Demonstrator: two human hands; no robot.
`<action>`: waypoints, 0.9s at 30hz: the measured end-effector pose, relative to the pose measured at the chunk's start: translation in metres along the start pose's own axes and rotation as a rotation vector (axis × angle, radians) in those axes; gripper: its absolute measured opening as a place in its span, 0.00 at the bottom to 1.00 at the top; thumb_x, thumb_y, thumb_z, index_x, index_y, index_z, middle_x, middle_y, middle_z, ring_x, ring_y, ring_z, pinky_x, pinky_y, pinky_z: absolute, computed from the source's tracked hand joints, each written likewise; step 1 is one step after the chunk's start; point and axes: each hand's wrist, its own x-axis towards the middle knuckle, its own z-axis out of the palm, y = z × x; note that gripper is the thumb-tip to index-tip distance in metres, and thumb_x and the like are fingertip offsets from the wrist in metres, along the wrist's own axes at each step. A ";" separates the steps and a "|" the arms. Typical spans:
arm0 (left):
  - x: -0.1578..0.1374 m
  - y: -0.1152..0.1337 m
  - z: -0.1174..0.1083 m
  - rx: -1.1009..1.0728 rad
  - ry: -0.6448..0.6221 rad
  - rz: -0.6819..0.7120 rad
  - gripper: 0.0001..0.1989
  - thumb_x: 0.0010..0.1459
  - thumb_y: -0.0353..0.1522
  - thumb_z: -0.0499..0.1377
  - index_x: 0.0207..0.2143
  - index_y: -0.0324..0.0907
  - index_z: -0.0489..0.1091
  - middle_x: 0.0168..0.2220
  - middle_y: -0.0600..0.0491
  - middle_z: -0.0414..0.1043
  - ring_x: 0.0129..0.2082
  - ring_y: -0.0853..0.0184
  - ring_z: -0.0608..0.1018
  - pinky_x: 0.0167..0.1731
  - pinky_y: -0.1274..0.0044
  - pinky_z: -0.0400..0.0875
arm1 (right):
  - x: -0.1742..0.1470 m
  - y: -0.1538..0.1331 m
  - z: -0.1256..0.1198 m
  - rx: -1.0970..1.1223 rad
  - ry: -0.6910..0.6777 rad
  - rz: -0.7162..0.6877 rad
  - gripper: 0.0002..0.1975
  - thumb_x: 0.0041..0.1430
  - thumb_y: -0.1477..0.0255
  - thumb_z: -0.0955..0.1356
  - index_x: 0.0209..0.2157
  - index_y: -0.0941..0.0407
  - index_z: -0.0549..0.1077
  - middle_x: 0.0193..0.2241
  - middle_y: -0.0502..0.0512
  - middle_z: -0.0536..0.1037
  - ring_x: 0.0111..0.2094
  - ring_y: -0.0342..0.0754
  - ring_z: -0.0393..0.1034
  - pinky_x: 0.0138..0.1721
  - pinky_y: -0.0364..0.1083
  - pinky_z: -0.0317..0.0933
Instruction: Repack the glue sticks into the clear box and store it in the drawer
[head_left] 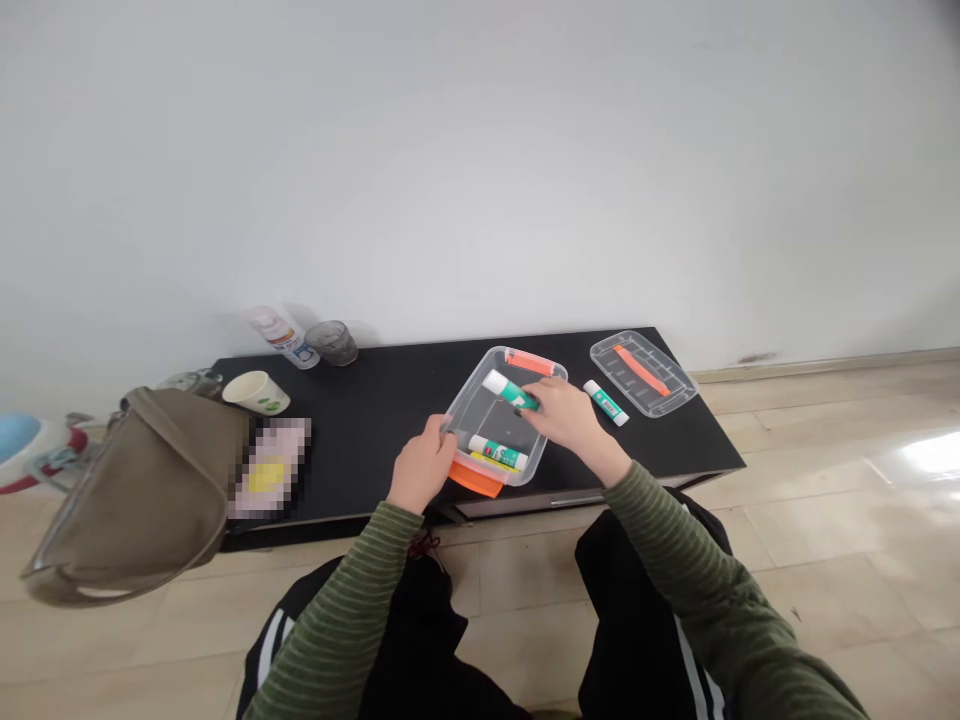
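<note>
A clear plastic box (480,395) with orange clips rests on the black table. My left hand (423,465) grips its left rim near the front clip, fingers closed on the edge. Over the box, my right hand (566,412) pinches a green and white glue stick (511,390), its white cap pointing to the upper left. A second glue stick (499,452) lies inside the box along the front wall, with something yellow (492,462) beside it. To the right of the box, another glue stick (605,403) lies on the table.
The clear lid (643,372) with an orange handle lies at the table's right end. Leftward stand a spray can (283,337), a dark glass (333,343) and a paper cup (256,393). A brown bag (150,490) overhangs the left end, beside a blurred-out packet (271,468).
</note>
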 end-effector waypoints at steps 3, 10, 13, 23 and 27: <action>0.000 0.000 0.000 -0.006 0.002 0.004 0.21 0.63 0.36 0.43 0.55 0.46 0.64 0.35 0.49 0.78 0.37 0.55 0.79 0.33 0.74 0.64 | 0.013 -0.014 0.002 -0.168 -0.186 0.058 0.11 0.60 0.64 0.69 0.39 0.54 0.79 0.40 0.60 0.81 0.46 0.55 0.73 0.40 0.47 0.64; 0.001 -0.003 0.003 -0.042 0.006 0.024 0.20 0.63 0.36 0.44 0.55 0.45 0.64 0.34 0.50 0.77 0.37 0.55 0.80 0.33 0.74 0.65 | 0.031 -0.033 0.006 -0.300 -0.430 0.027 0.13 0.56 0.67 0.71 0.42 0.58 0.80 0.41 0.66 0.81 0.44 0.59 0.77 0.40 0.50 0.67; 0.002 -0.004 0.004 -0.046 0.014 0.028 0.19 0.63 0.36 0.45 0.54 0.46 0.64 0.35 0.50 0.78 0.38 0.55 0.80 0.34 0.74 0.65 | 0.033 -0.039 0.019 -0.313 -0.512 -0.011 0.18 0.53 0.68 0.74 0.45 0.57 0.80 0.44 0.67 0.81 0.45 0.60 0.77 0.41 0.51 0.68; 0.002 0.001 0.001 -0.052 0.004 0.014 0.20 0.62 0.36 0.45 0.55 0.46 0.64 0.35 0.50 0.77 0.37 0.55 0.79 0.33 0.74 0.64 | 0.031 -0.040 0.032 -0.304 -0.610 -0.033 0.12 0.60 0.74 0.68 0.44 0.56 0.81 0.45 0.67 0.81 0.48 0.57 0.77 0.43 0.51 0.68; 0.005 0.001 0.000 -0.054 -0.009 0.006 0.21 0.62 0.36 0.45 0.55 0.46 0.65 0.34 0.49 0.77 0.36 0.55 0.79 0.32 0.74 0.64 | 0.028 -0.036 0.017 -0.185 -0.401 -0.016 0.14 0.64 0.69 0.64 0.45 0.53 0.80 0.45 0.62 0.81 0.46 0.55 0.76 0.42 0.48 0.66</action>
